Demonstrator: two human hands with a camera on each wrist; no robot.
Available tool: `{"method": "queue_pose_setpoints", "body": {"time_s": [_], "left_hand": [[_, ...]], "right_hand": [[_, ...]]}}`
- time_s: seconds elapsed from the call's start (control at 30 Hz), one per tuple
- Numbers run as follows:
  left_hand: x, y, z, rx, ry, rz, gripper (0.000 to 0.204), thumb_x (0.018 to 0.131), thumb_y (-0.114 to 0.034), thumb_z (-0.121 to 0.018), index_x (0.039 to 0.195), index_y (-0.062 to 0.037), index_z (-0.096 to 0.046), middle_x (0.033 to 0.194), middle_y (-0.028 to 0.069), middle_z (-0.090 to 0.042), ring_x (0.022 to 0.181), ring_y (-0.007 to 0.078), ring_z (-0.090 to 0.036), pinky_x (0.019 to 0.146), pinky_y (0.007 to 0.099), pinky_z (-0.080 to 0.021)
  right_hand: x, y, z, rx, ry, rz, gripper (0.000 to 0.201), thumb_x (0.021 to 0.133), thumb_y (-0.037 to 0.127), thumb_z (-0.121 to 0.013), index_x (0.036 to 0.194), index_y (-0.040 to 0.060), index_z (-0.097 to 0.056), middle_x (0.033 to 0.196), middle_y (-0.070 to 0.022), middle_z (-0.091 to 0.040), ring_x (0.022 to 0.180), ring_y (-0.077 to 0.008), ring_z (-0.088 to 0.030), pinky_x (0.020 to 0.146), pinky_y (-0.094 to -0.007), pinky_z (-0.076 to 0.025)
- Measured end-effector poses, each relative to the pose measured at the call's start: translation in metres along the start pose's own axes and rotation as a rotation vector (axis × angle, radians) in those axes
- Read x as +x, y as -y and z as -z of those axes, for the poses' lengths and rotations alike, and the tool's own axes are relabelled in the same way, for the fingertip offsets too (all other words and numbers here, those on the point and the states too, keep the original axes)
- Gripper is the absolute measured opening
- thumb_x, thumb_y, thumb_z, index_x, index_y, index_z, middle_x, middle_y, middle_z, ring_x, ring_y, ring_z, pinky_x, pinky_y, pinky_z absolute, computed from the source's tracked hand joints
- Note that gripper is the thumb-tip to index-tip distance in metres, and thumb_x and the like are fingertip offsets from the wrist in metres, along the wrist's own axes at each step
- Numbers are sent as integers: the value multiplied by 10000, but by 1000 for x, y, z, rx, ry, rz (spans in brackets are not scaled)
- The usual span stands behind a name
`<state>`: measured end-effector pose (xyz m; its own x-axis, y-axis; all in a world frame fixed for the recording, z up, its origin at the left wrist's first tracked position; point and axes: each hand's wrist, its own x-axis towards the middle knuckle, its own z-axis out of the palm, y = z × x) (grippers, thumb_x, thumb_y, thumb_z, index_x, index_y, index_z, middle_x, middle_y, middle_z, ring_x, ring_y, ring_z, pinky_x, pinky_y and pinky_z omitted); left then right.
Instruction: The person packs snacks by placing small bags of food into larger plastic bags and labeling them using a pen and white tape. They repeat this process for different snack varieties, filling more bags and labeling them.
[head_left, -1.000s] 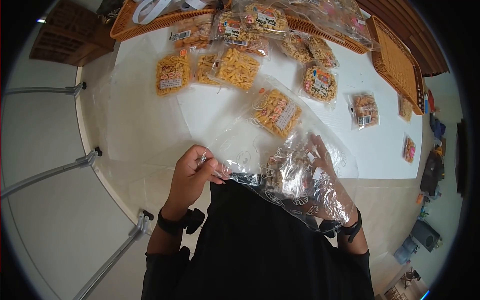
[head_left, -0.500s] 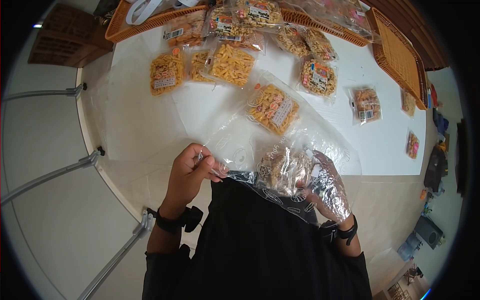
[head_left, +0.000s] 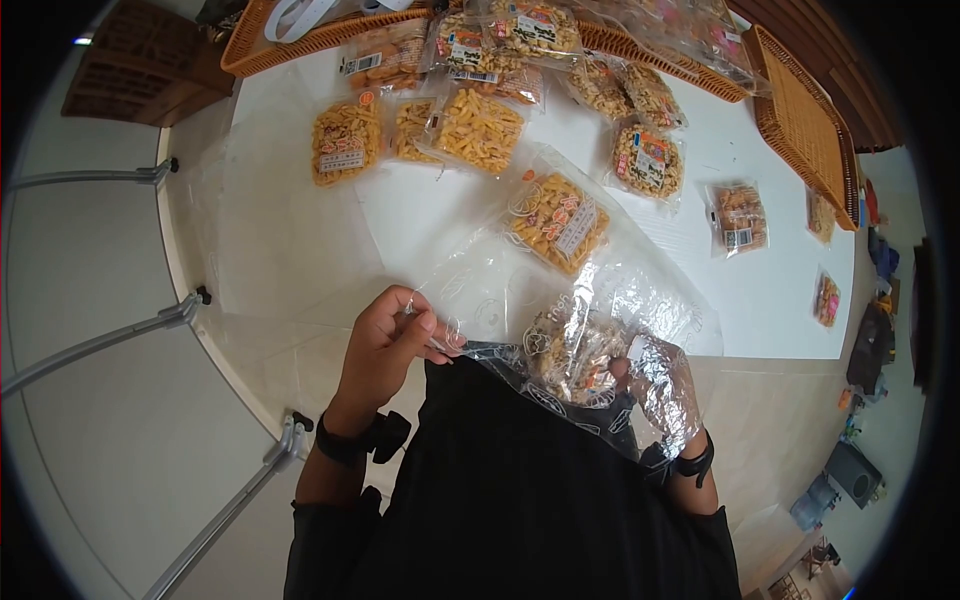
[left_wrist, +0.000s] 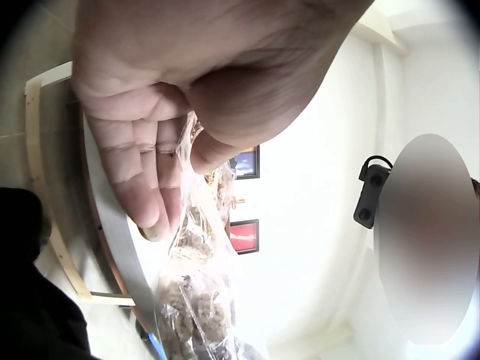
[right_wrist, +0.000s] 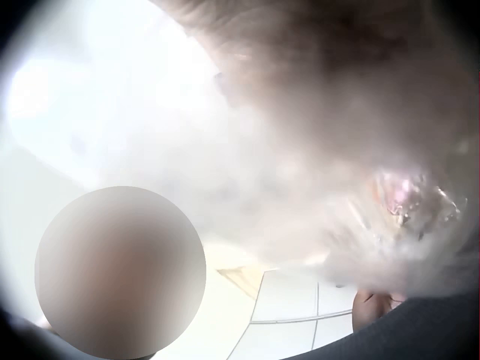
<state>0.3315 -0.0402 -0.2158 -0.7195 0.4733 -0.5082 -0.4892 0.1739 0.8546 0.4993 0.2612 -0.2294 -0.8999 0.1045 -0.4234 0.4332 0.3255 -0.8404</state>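
Observation:
My left hand [head_left: 385,340] pinches the near left edge of a large clear plastic bag [head_left: 470,270] with white printing. Inside the bag, my right hand [head_left: 662,390] shows through shiny plastic. Its thumb lies at the right edge of a packet of snack clusters [head_left: 575,355], holding it there; glare partly hides the other fingers. Further up the same bag lies a packet of yellow snack sticks [head_left: 560,222]. In the left wrist view, thumb and fingers hold gathered plastic [left_wrist: 196,225], with a packet [left_wrist: 196,307] below. Blurred plastic covers most of the right wrist view.
More yellow snack packets [head_left: 347,140] and nut cluster packets [head_left: 648,160] lie on the white table [head_left: 780,310] beyond the bag. Smaller packets [head_left: 740,218] lie to the right. Wicker trays [head_left: 805,130] line the far edge. A metal-framed panel [head_left: 90,280] stands at the left.
My right fingers have drawn back toward me inside the bag, from stretched beside the packet to close at its right edge. The packet has turned slightly. My left hand keeps its pinch.

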Motion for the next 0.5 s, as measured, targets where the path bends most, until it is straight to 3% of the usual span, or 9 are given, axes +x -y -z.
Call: {"method": "queue_pose_setpoints", "body": {"time_s": [0.1,0.17,0.27,0.4,0.5], "left_hand": [[0,-1,0,-1,12,-9,109,1016,-120,-516,1032,-12,-519,875,173,-717,797,235,-725,686,317,-583],[0,0,1,-6,19,-19,110,1015,-122,-519,1031,-13,-520,874,171,-717,801,234,-726,688,316,-583],[0,-1,0,-1,16,-13,106,1013,-122,-523,1025,-17,-522,876,172,-718,801,230,-725,691,313,-582],[0,-1,-1,-2,20,-13,101,1014,-121,-520,1010,-20,-523,877,171,-719,791,222,-721,690,311,-579],[0,-1,0,10,21,-8,99,1015,-119,-517,999,-22,-522,883,173,-719,784,216,-719,687,309,-577]], "right_hand": [[-2,25,1,473,-24,-231,440,819,71,-777,1191,-5,-555,859,-71,-683,726,-155,-668,618,-285,-567],[-3,39,-6,715,-143,-272,438,845,-49,-703,1247,4,-538,913,-96,-692,730,-197,-688,647,-302,-604],[-1,57,-3,601,-121,-253,687,814,-126,-707,1398,36,-383,1074,-125,-660,826,-212,-697,663,-299,-623],[0,37,-7,499,-32,-261,764,796,-41,-761,1462,32,-393,1150,-108,-639,846,-141,-654,747,-312,-589],[0,27,-11,431,6,-142,753,820,-41,-744,1469,26,-367,1124,-108,-649,869,-152,-662,761,-310,-593]]}}
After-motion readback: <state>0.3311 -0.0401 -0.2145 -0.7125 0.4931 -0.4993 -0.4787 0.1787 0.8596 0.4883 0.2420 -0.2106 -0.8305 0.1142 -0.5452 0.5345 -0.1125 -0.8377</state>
